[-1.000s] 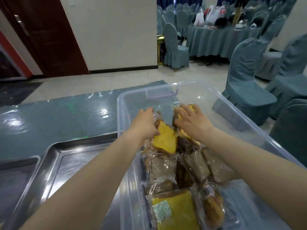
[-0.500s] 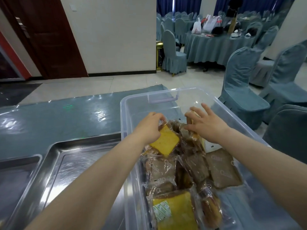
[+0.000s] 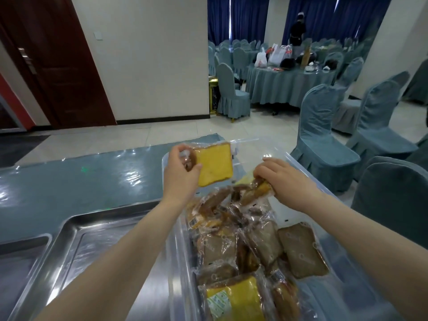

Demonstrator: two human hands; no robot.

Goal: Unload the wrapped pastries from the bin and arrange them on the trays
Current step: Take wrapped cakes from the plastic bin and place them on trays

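Observation:
A clear plastic bin (image 3: 352, 269) on the table holds several wrapped pastries (image 3: 245, 239), brown and yellow. My left hand (image 3: 179, 174) grips a wrapped yellow cake slice (image 3: 214, 164) and holds it lifted above the bin's far left corner. My right hand (image 3: 287, 179) reaches into the far end of the bin and grips another wrapped pastry (image 3: 257, 191), which still touches the pile. Two steel trays lie left of the bin, the nearer tray (image 3: 76, 249) with nothing visible on it and the left tray (image 3: 20, 258) only partly in view.
The table has a teal cloth under shiny clear film (image 3: 81, 181). Covered teal chairs (image 3: 324, 144) stand close to the bin's right side. Farther back are a round table with bags (image 3: 289, 79) and a person standing.
My left hand has lifted the yellow cake slice up out of the pile and above the bin's rim. My right hand has closed round a pastry at the far end.

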